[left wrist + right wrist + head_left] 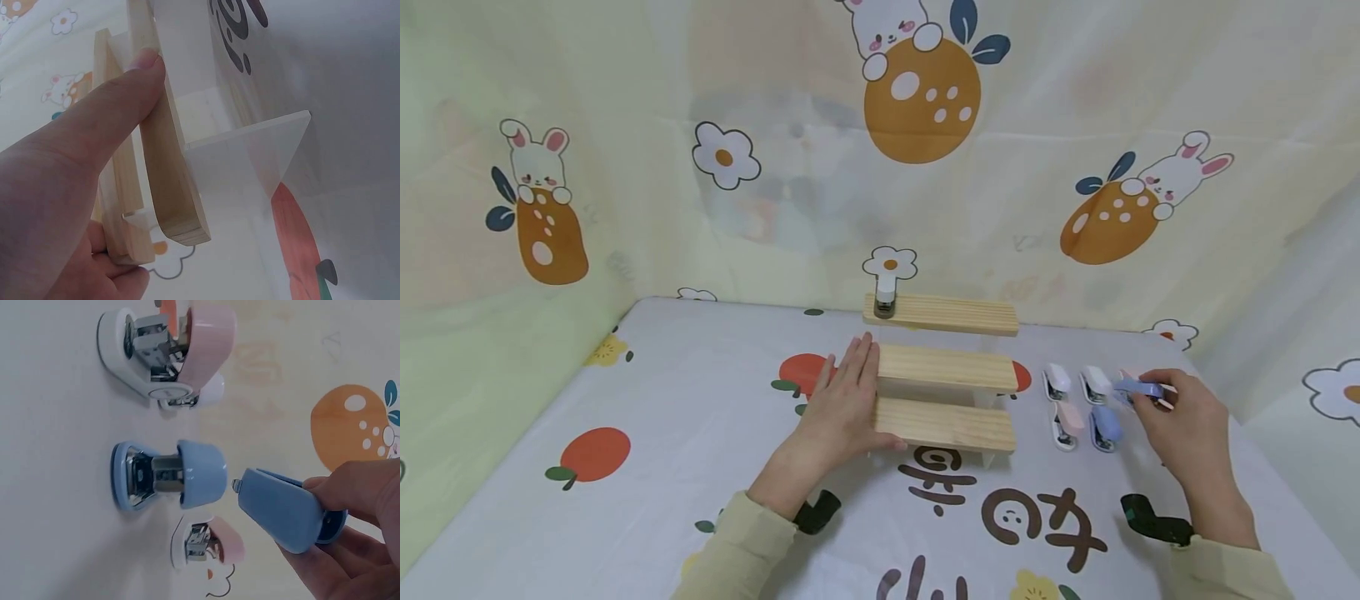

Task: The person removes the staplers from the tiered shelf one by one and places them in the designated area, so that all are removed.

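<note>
A blue stapler (1138, 388) is held in my right hand (1187, 425), gripped between thumb and fingers; its tapered body (281, 509) shows in the right wrist view. Under and beside it stand another blue stapler (1105, 427), a pink-and-white stapler (1066, 423) and two white staplers (1057, 382). My left hand (838, 417) lies against the left end of a three-tier wooden shelf (947, 423), fingers stretched along its side. Its thumb (147, 65) touches the front plank. On the top tier, at the left, sits a white stapler (885, 300).
Behind the blue staplers is a further pink stapler (228, 542). Clear supports (237, 162) carry the planks. A patterned cloth (647, 500) covers the table, and printed curtains (805, 208) hang behind it and at both sides.
</note>
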